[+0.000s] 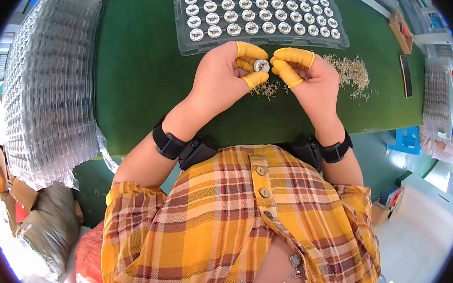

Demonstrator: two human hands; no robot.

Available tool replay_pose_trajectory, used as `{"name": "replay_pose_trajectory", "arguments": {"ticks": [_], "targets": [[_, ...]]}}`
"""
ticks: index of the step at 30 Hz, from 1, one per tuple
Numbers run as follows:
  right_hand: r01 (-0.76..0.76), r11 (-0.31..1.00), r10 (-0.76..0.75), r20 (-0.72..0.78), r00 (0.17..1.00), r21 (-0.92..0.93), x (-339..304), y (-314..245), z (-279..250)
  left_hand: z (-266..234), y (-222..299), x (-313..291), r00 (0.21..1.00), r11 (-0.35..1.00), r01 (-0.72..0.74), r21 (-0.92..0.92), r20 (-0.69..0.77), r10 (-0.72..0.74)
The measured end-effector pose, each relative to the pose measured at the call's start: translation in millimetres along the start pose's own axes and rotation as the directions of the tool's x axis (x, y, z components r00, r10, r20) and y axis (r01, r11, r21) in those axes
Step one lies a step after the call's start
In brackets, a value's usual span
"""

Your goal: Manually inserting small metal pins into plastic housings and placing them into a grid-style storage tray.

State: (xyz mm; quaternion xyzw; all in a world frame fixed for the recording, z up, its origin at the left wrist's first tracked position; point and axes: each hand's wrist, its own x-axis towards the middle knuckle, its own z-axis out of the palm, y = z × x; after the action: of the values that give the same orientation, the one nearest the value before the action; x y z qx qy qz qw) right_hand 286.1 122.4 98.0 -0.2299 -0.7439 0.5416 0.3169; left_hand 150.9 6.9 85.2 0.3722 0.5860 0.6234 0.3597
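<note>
Both forearms [183,121] angle inward to the upper centre of the frame. There the left hand [219,76] pinches 1 round silvery part [261,66] between yellow-covered thumb and fingers; the right hand [316,77] is just beside it, fingertips drawn close, though whether they grip anything I cannot tell. At the top, a clear tray [184,45] holds rows of round silvery pieces [251,28]. Stacked clear trays [55,90] fill the left.
</note>
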Motion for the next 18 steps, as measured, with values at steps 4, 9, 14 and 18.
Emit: {"name": "replay_pose_trajectory", "arguments": {"ticks": [4, 9, 14, 18], "targets": [[0.016, 0.995, -0.015, 0.011, 1.000, -0.103, 0, -4, 1, 1, 3, 0, 0.999, 0.999, 0.039, 0.004, 0.019, -0.039], [0.095, 0.952, -0.090, 0.034, 0.995, -0.290, 1, -13, -1, 0, 7, 0, 0.995, 0.997, 0.075, 0.018, 0.063, -0.076], [0.342, 0.835, -0.327, 0.112, 0.938, -0.432, 4, -18, -3, 3, 8, -1, 1.000, 0.999, 0.026, -0.040, 0.015, -0.025], [0.436, 0.782, -0.410, 0.160, 0.898, -0.445, 2, -17, -5, 3, 4, -2, 1.000, 1.000, -0.016, 0.004, 0.012, 0.016]]}}
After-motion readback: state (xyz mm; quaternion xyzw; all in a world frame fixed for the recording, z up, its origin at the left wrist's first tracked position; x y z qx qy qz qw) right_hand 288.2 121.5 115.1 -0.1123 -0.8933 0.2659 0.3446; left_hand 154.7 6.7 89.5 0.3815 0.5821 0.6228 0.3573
